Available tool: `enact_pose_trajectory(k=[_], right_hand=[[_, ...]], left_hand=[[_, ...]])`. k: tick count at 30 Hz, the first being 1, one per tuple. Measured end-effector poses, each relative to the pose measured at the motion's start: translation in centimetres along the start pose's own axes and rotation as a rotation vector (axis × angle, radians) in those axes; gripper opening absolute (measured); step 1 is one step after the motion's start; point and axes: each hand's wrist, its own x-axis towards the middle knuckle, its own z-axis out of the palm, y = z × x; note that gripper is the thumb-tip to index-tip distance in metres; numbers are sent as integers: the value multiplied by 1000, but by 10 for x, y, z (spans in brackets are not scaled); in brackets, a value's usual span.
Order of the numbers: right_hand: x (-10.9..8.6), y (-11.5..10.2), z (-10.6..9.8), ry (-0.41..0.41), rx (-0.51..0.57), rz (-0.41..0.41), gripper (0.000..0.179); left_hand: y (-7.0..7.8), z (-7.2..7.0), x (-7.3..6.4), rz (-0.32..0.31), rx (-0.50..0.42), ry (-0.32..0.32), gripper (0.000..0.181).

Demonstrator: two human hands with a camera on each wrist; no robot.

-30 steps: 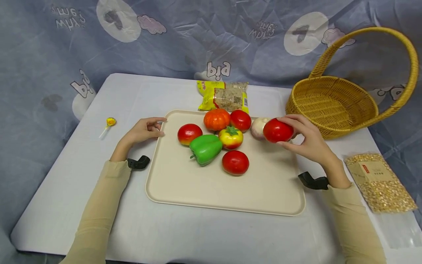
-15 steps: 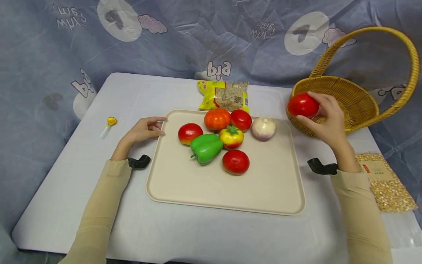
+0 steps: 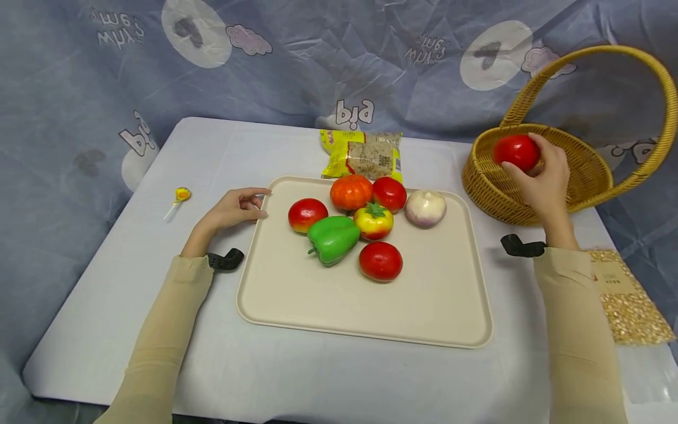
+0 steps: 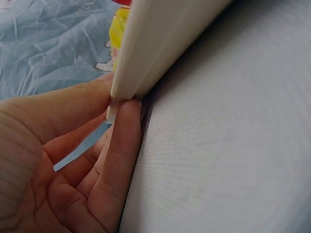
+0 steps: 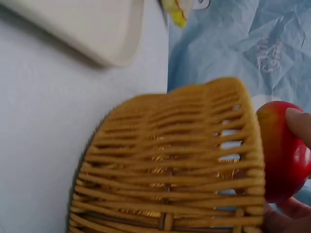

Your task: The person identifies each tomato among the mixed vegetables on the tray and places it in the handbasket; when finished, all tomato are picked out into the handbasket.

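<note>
While the head view looks down on the white table [image 3: 132, 282], the right hand [image 3: 542, 176] holds a round red tomato [image 3: 516, 151] with fingers curled about it, over the open bowl of the woven yellow wicker basket [image 3: 588, 171] at the far right. The left hand [image 3: 230, 212] rests on the table with loosely bent fingers touching the far left corner of the cream rectangular plastic tray [image 3: 424, 306]. On the tray lie a green bell pepper [image 3: 332, 238], an orange pumpkin [image 3: 349, 192], a pale onion [image 3: 425, 208] and several more red fruits. A yellow snack packet [image 3: 362, 154] lies beyond the tray; a clear bag of yellow kernels [image 3: 630, 300] lies at the near right.

From the left wrist view, fingertips [image 4: 127, 116] press against the tray's edge [image 4: 160, 43], gripping nothing.

From the right wrist view, slightly blurred, the tomato [image 5: 282, 155] sits pinched between fingertips [image 5: 299, 124] just beyond the basket's wall [image 5: 175, 165].
</note>
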Motion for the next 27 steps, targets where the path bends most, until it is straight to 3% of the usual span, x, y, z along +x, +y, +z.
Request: enact_pose_trajectory(k=[13,27], right_hand=[[30,33,2,-330,-145,142,70],[40,51,10,-466,-265,153,73]], left_hand=[[-2,0,1,6,-32,-9,54],[-2,1,1,6,-37,-5,53]])
